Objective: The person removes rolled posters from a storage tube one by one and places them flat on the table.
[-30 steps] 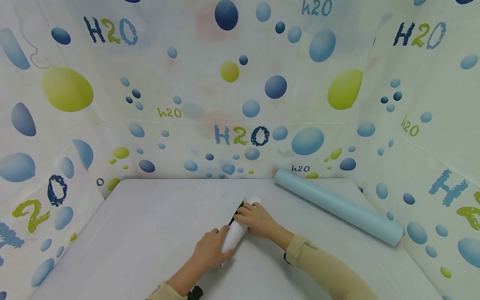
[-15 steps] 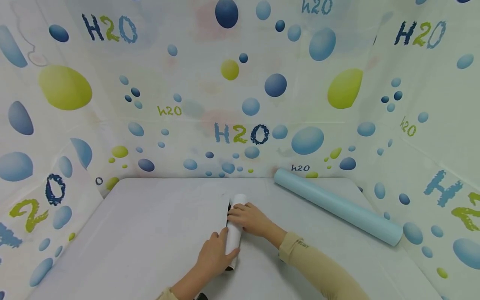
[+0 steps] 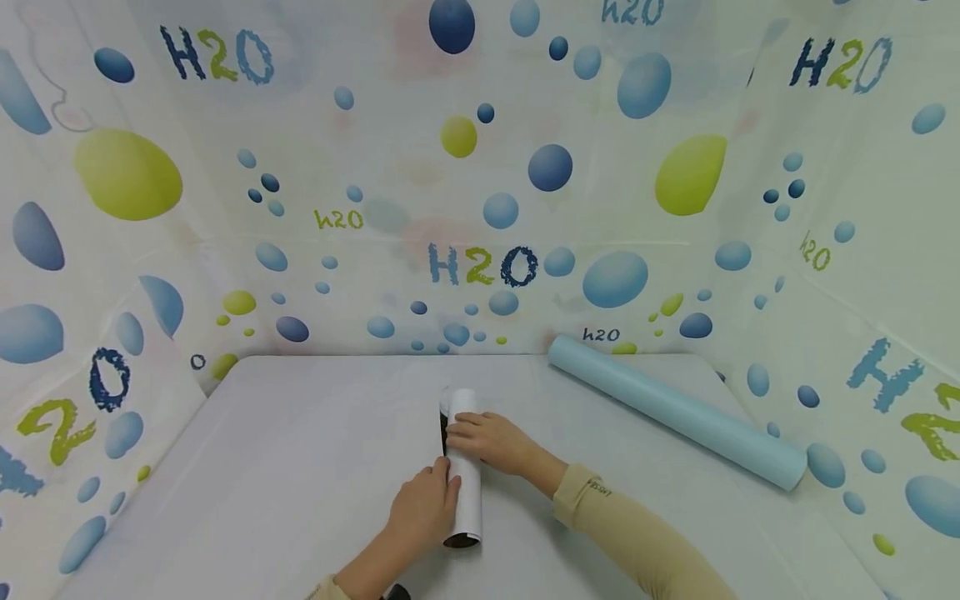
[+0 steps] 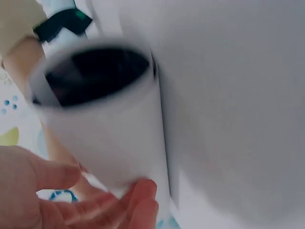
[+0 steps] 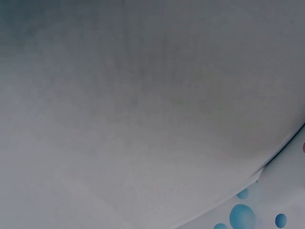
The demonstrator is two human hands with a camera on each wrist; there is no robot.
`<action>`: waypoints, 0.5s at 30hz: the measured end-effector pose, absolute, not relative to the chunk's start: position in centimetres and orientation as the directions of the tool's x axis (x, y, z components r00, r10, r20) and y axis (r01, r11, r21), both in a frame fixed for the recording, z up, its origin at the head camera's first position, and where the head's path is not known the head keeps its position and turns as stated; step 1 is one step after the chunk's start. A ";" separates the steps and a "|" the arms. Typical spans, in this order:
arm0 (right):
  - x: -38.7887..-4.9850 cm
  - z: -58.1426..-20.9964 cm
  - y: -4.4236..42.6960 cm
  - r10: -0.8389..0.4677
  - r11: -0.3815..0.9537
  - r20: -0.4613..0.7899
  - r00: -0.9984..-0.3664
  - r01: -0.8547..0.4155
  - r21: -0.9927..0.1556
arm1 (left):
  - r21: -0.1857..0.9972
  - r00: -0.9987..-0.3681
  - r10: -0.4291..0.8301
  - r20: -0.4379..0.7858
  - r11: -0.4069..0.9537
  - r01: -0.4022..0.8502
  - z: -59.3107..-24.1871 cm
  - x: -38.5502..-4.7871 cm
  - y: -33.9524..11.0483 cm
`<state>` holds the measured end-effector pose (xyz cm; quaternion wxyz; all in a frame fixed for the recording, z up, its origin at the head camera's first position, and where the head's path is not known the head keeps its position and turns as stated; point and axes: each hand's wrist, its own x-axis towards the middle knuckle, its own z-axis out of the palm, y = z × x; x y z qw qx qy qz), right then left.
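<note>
A white rolled sheet with a dark inside (image 3: 467, 492) lies near the middle of the table, pointing away from the person. In the left wrist view the roll (image 4: 114, 138) shows its dark open end, with the left hand's fingers (image 4: 143, 195) against its side. The left hand (image 3: 422, 507) holds the roll's left side near its close end. Over the far half of the roll lies the right hand (image 3: 495, 442), its fingers bent across the top to a dark edge on the left. The right wrist view shows no hand.
A light blue roll (image 3: 675, 412) lies slantwise on the right part of the white table (image 3: 315, 450). Behind and at both sides hangs a white curtain (image 3: 397, 150) printed with blue and green spots and lettering.
The white roll has turned from slanting to nearly straight away from the person, its far end shifting left. Both hands moved with it, and its near end has come into view.
</note>
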<state>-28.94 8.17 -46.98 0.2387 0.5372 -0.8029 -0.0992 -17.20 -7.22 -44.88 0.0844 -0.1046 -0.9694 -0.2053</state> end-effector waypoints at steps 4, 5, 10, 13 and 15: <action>-28.7 -46.7 8.2 -0.920 0.385 0.245 -0.306 -0.827 0.409 | 0.296 -0.972 0.175 0.156 0.931 0.215 -44.6 -18.4 -8.6; -28.6 -46.5 8.2 -0.922 0.382 0.233 -0.310 -0.831 0.405 | 0.268 -0.973 0.179 0.144 0.940 0.213 -44.5 -18.7 -9.0; -28.1 -46.1 8.1 -0.914 0.406 0.153 -0.376 -0.848 0.340 | 0.126 -0.974 0.216 0.067 0.967 0.223 -44.0 -20.2 -10.7; -27.9 -45.8 7.8 -0.890 0.455 0.118 -0.440 -0.850 0.264 | 0.085 -0.962 0.272 0.013 0.958 0.272 -43.8 -21.0 -11.2; -27.8 -45.6 7.6 -0.870 0.493 0.110 -0.480 -0.848 0.196 | 0.083 -0.944 0.329 -0.024 0.942 0.326 -43.7 -21.4 -11.5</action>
